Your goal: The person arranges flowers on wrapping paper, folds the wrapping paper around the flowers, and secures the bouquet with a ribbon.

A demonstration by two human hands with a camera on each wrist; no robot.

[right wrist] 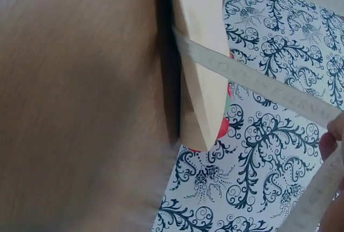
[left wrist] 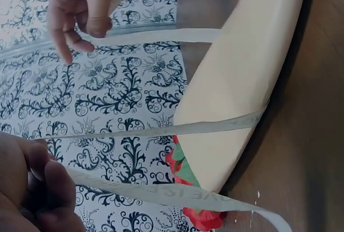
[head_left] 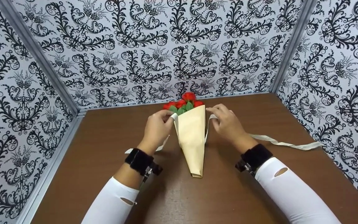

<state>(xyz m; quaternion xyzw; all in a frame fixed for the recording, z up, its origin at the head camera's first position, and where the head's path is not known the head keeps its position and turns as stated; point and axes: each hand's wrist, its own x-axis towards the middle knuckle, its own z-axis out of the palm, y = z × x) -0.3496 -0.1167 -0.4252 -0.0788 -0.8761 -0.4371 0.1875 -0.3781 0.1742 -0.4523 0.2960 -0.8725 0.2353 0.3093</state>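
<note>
Either side of the cream cone (head_left: 193,138), my left hand (head_left: 156,129) and right hand (head_left: 227,123) pinch the ribbon (right wrist: 252,75), likely light, limp, best held close beside the cream cone.

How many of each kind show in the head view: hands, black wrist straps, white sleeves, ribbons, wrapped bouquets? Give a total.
Hands: 2
Black wrist straps: 2
White sleeves: 2
Ribbon: 1, seemingly one length
Wrapped bouquet: 1
Total: 8

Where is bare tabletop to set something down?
Bare tabletop: between the white sleeves, nearer than the paper wrap's tip; also from left sleeve to left wall. Crowded: around the wrap, where left hand and right hand hold the ribbon.
</note>
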